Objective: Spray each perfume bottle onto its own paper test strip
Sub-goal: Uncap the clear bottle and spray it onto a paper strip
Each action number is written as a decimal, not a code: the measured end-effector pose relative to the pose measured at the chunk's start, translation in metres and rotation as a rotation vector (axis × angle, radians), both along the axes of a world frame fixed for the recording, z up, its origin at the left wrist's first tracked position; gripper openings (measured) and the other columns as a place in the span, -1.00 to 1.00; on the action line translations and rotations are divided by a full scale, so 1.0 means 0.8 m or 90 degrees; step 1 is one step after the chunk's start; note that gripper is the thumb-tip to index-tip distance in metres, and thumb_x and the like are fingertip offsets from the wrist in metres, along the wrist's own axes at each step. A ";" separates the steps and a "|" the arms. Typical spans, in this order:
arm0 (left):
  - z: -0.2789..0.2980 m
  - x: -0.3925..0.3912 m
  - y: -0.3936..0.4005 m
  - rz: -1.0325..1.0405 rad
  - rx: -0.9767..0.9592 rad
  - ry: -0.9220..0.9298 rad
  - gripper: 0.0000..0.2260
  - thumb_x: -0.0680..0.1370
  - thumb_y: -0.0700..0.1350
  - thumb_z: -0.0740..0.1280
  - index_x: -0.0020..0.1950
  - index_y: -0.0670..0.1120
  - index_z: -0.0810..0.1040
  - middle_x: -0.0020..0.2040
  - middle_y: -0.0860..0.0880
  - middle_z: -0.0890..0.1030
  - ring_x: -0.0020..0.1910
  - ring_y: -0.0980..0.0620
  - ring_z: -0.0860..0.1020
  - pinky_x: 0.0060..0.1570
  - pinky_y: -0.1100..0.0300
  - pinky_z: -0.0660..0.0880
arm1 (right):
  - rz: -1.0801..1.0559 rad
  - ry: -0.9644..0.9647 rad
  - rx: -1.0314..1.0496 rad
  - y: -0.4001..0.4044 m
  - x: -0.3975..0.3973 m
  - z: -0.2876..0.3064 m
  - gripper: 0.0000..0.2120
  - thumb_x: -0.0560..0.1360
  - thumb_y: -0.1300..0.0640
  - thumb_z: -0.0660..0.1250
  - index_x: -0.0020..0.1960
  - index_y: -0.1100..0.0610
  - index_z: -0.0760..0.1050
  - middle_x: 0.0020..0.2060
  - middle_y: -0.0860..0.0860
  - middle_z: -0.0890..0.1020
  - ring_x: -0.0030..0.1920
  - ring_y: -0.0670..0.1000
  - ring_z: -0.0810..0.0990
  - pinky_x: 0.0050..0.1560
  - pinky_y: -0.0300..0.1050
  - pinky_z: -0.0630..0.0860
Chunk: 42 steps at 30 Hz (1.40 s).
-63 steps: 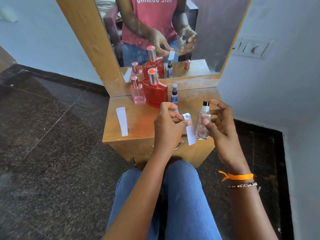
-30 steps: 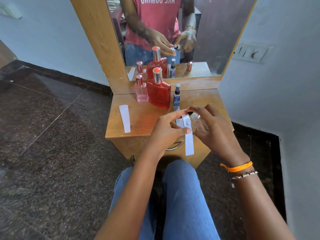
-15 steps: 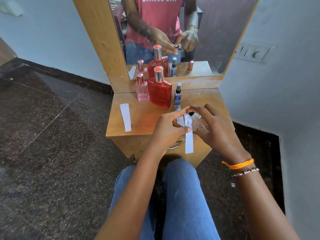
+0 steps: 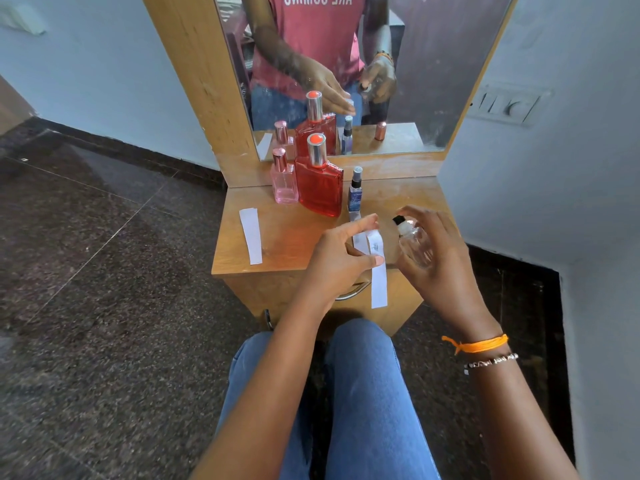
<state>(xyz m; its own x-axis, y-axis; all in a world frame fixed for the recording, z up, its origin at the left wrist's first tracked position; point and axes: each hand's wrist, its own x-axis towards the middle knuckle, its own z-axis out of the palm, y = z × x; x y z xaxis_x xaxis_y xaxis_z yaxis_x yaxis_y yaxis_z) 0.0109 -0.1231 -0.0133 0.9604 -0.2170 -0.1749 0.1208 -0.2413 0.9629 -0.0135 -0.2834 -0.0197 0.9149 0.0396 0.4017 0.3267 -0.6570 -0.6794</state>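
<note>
Handling properties are listed from the largest item down. Red bottle (image 4: 320, 183): thick glass, judged heavy and breakable, best gripped around the flat body, not the metal cap; it stands at the 12 o'clock edge of the wooden table (image 4: 284, 242). Pink bottle (image 4: 284, 180) touches or nearly touches it at 9 o'clock; the slim blue spray bottle (image 4: 355, 190) stands just beside it at 3 o'clock (narrow base, likely to tip). Clear bottle (image 4: 414, 242): smooth, probably slippery glass, light; hold around the body, leaving the black nozzle free. Paper test strip (image 4: 377, 268): thin, limp, nearly weightless; pinch at one end only. A second strip (image 4: 251, 235) lies flat at the table's 9 o'clock side. Right hand (image 4: 440, 258): fingers curled around the clear bottle, the bottle tilted with its nozzle toward 10 o'clock, facing the strip. Left hand (image 4: 341, 258): thumb and finger pinch the strip near its upper end, index extended toward 2 o'clock, the lower end hanging free past the table's 6 o'clock edge.
</note>
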 end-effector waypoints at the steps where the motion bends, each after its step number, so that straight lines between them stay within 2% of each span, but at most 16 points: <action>1: -0.001 0.002 -0.002 0.001 0.007 -0.014 -0.38 0.40 -0.28 0.47 0.39 0.09 0.38 0.26 0.10 0.54 -0.14 0.18 0.57 -0.11 0.37 0.50 | -0.005 -0.004 0.015 0.000 -0.003 -0.002 -0.49 0.37 0.29 0.43 0.27 0.04 0.42 0.07 -0.01 0.49 -0.01 -0.36 0.41 -0.08 -0.56 0.32; 3: -0.004 0.005 -0.008 0.019 0.051 -0.043 -0.34 0.38 -0.24 0.49 0.41 0.08 0.34 0.27 0.12 0.50 -0.20 0.18 0.57 -0.07 0.29 0.51 | -0.012 -0.008 0.033 0.001 -0.008 -0.005 -0.51 0.38 0.27 0.42 0.27 0.05 0.42 0.09 -0.02 0.50 0.07 -0.40 0.38 0.00 -0.58 0.28; 6: -0.008 0.010 -0.017 0.067 0.134 -0.095 -0.39 0.34 -0.21 0.53 0.33 0.01 0.38 0.24 0.03 0.47 -0.05 0.00 0.58 0.00 0.18 0.49 | -0.018 -0.005 0.059 0.000 -0.015 -0.008 -0.49 0.35 0.29 0.38 0.26 0.03 0.42 0.10 -0.06 0.50 0.11 -0.39 0.38 0.06 -0.58 0.27; 8: -0.010 0.010 -0.022 0.092 0.154 -0.135 -0.51 0.33 -0.20 0.53 0.17 -0.03 0.41 0.17 0.01 0.46 -0.11 0.00 0.58 -0.13 0.27 0.45 | -0.027 0.007 0.082 -0.002 -0.019 -0.010 -0.46 0.34 0.34 0.38 0.26 0.01 0.42 0.11 -0.07 0.51 0.11 -0.32 0.42 0.07 -0.55 0.30; 11: -0.012 0.010 -0.028 0.118 0.180 -0.176 -0.64 0.34 -0.19 0.53 -0.04 -0.07 0.39 0.06 0.01 0.42 -0.26 0.11 0.58 -0.25 0.39 0.40 | -0.035 0.021 0.105 -0.006 -0.021 -0.012 -0.45 0.34 0.37 0.37 0.25 0.00 0.43 0.15 -0.05 0.53 0.12 -0.18 0.48 0.08 -0.50 0.35; 14: -0.014 0.014 -0.033 0.120 0.178 -0.194 -0.74 0.34 -0.22 0.53 -0.15 -0.11 0.45 0.03 -0.02 0.44 -0.30 0.23 0.54 -0.27 0.45 0.40 | -0.039 0.021 0.112 -0.009 -0.020 -0.011 -0.45 0.33 0.37 0.37 0.26 0.02 0.44 0.16 -0.04 0.53 0.13 -0.19 0.48 0.07 -0.50 0.35; 16: -0.013 0.016 -0.035 0.120 0.171 -0.209 -0.80 0.34 -0.25 0.52 -0.18 -0.15 0.51 0.02 -0.05 0.46 -0.27 0.16 0.56 -0.27 0.49 0.40 | -0.038 0.020 0.112 -0.010 -0.021 -0.011 -0.46 0.34 0.36 0.38 0.26 0.03 0.44 0.16 -0.05 0.53 0.15 -0.22 0.47 0.07 -0.51 0.34; 19: -0.010 0.021 -0.040 0.131 0.156 -0.227 -0.86 0.36 -0.27 0.50 -0.17 -0.17 0.58 -0.03 -0.03 0.46 -0.22 0.03 0.59 -0.26 0.50 0.39 | -0.039 0.033 0.120 -0.009 -0.022 -0.013 -0.45 0.33 0.35 0.38 0.27 0.02 0.44 0.17 -0.05 0.52 0.16 -0.22 0.46 0.08 -0.49 0.37; 23: -0.008 0.029 -0.044 0.128 0.165 -0.224 -0.86 0.38 -0.26 0.49 -0.08 -0.15 0.65 -0.05 0.02 0.45 -0.23 0.08 0.59 -0.23 0.42 0.46 | -0.040 0.045 0.131 -0.008 -0.020 -0.016 -0.45 0.34 0.35 0.37 0.28 0.02 0.43 0.18 -0.04 0.51 0.17 -0.16 0.48 0.09 -0.41 0.44; 26: -0.013 0.032 -0.044 0.111 0.200 -0.227 -0.81 0.38 -0.29 0.48 -0.02 -0.18 0.66 -0.07 0.02 0.43 -0.14 0.08 0.54 -0.19 0.50 0.44 | -0.035 0.047 0.145 -0.006 -0.018 -0.015 -0.49 0.35 0.27 0.37 0.27 0.01 0.43 0.15 -0.10 0.50 0.17 -0.18 0.48 0.11 -0.38 0.45; 27: -0.014 0.032 -0.045 0.105 0.215 -0.231 -0.81 0.39 -0.29 0.47 -0.01 -0.20 0.65 -0.07 0.01 0.44 -0.11 0.06 0.54 -0.14 0.47 0.46 | -0.035 0.049 0.146 -0.004 -0.017 -0.014 -0.50 0.34 0.22 0.35 0.26 -0.01 0.43 0.14 -0.14 0.49 0.17 -0.20 0.47 0.10 -0.40 0.44; 30: -0.019 0.033 -0.045 0.094 0.244 -0.234 -0.81 0.41 -0.30 0.45 0.01 -0.23 0.64 0.00 -0.06 0.49 -0.04 -0.03 0.57 -0.02 0.13 0.56 | -0.036 0.055 0.151 -0.001 -0.014 -0.011 -0.52 0.33 0.08 0.30 0.25 -0.07 0.42 0.11 -0.23 0.47 0.17 -0.22 0.46 0.10 -0.42 0.42; 33: -0.021 0.031 -0.045 0.089 0.280 -0.257 -0.83 0.44 -0.31 0.42 0.02 -0.24 0.64 0.00 -0.05 0.50 -0.07 0.00 0.55 -0.06 0.17 0.57 | -0.031 0.049 0.160 0.000 -0.013 -0.009 -0.54 0.34 0.01 0.27 0.23 -0.13 0.40 0.11 -0.20 0.49 0.16 -0.15 0.49 0.09 -0.34 0.45; 38: -0.026 0.027 -0.044 0.085 0.295 -0.256 -0.84 0.45 -0.32 0.40 0.02 -0.24 0.64 0.01 -0.05 0.51 -0.06 0.05 0.53 -0.06 0.22 0.54 | -0.028 0.052 0.184 0.001 -0.013 -0.010 -0.56 0.35 0.02 0.29 0.23 -0.09 0.42 0.12 -0.13 0.52 0.16 -0.07 0.51 0.12 -0.16 0.50; 42: -0.025 0.023 -0.042 0.079 0.360 -0.246 -0.82 0.46 -0.27 0.40 0.06 -0.22 0.64 0.07 -0.07 0.52 0.03 -0.01 0.52 0.03 0.12 0.49 | -0.026 0.044 0.171 -0.003 -0.012 -0.008 -0.53 0.35 0.16 0.32 0.24 -0.06 0.42 0.12 -0.05 0.54 0.15 -0.04 0.52 0.11 -0.09 0.53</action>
<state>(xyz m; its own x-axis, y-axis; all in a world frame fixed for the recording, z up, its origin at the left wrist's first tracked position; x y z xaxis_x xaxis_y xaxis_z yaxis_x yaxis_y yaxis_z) 0.0296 -0.1567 -0.0335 0.9883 -0.0779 0.1313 -0.1466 -0.7249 0.6731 -0.0231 -0.2856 -0.0264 0.9391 -0.0974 0.3297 0.2509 -0.4615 -0.8509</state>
